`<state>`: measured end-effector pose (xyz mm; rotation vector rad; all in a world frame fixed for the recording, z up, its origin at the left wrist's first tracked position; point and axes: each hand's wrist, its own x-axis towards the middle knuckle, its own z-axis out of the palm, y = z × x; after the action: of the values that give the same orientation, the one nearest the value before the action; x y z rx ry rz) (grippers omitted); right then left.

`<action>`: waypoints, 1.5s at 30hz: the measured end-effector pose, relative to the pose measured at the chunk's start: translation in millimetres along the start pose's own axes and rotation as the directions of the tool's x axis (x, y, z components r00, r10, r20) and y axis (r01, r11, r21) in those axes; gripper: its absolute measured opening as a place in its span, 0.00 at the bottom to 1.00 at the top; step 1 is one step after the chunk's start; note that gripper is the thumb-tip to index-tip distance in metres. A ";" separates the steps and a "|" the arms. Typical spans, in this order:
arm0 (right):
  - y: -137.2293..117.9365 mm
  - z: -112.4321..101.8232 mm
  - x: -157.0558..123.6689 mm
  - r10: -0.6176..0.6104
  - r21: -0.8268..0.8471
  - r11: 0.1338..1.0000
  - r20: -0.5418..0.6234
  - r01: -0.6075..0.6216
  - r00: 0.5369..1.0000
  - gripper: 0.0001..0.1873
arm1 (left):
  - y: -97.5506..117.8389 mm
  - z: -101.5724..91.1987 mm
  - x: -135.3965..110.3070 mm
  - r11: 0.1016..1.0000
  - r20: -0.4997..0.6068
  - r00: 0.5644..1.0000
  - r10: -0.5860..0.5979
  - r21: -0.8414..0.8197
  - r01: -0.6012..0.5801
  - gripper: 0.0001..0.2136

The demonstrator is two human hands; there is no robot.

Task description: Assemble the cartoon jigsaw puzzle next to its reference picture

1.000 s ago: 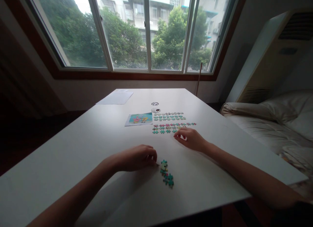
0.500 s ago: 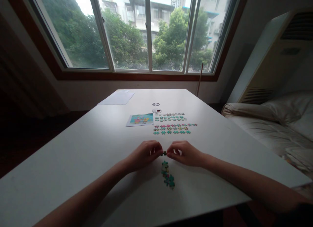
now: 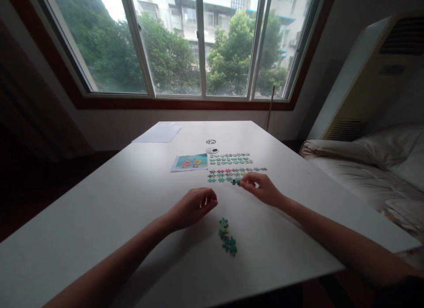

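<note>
My right hand [image 3: 261, 186] pinches a dark green puzzle piece [image 3: 235, 182] between thumb and fingertips, held over the near end of the laid-out rows of loose puzzle pieces [image 3: 221, 180]. To the left, my left hand [image 3: 195, 205] hovers with curved fingers, thumb slightly apart from them, and nothing visible in its grasp. Below and between the hands lies a small joined strip of puzzle pieces [image 3: 223, 228], green with some yellow and red, running toward the table's front edge.
A picture sheet [image 3: 188, 162] with cartoon figures lies left of the rows. Behind it are two small round items [image 3: 212, 150], and white paper [image 3: 157, 133] lies at the far left of the white table [image 3: 109, 202]. A sofa [image 3: 347, 171] stands at the right.
My hands have parted. The right hand has moved forward and right to the rows with the dark green puzzle piece, while the left hand has let go and stayed almost in place.
</note>
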<state>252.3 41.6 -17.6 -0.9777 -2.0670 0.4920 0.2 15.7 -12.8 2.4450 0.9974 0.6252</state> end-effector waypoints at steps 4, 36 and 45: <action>25.2 -13.7 5.5 0.130 0.054 0.991 -0.065 -0.126 0.989 0.16 | -3.0 1.1 -1.9 0.998 0.030 0.999 0.040 0.038 -0.041 0.07; 87.0 -74.4 13.3 0.423 -0.316 0.865 0.044 -0.389 0.905 0.17 | 25.3 -1.9 -9.6 0.990 0.304 0.943 0.136 -0.021 -0.137 0.13; 92.7 -70.4 9.1 0.473 -0.431 0.817 0.118 -0.384 0.873 0.15 | 23.1 -1.0 -9.9 0.989 0.301 0.943 0.140 0.000 -0.147 0.12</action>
<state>347.9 108.0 -26.6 -1.7315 -2.1877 0.4302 5.7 -6.4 -2.0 2.5497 0.7131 0.2731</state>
